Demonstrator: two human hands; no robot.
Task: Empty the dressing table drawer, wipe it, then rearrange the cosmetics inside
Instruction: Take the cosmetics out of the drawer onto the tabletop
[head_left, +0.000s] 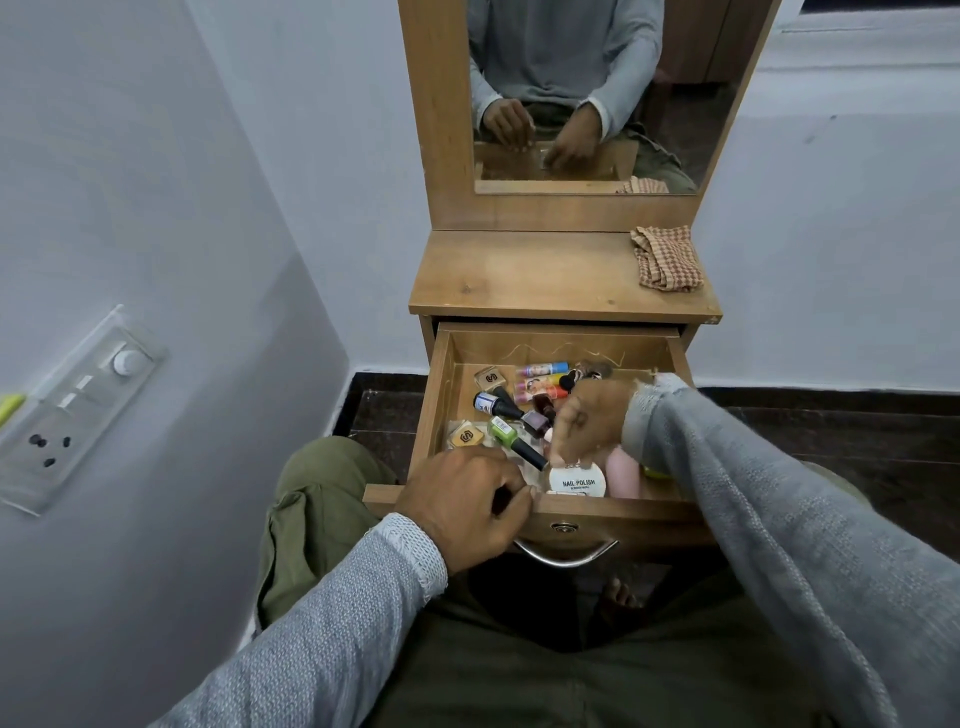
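While the left hand (464, 506) curls over the front edge of the open wooden drawer (435, 395), apparently steadying it, the right hand (589, 421) reaches among the jumbled cosmetics inside, its fingers bent above the round white nail-polish-remover tub (577, 481), whether gripping anything unclear.

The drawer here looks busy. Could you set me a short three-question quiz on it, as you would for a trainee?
1. True or false: the drawer is already emptied.
2. Where does the checked cloth lie? A) inside the drawer B) on the tabletop, right side C) on the floor
3. Which hand reaches in above the white nail polish remover tub?

Key:
1. False: nail polish bottles, tubes and sachets lie inside.
2. B.
3. The right hand; the left hand rests on the drawer's front edge.
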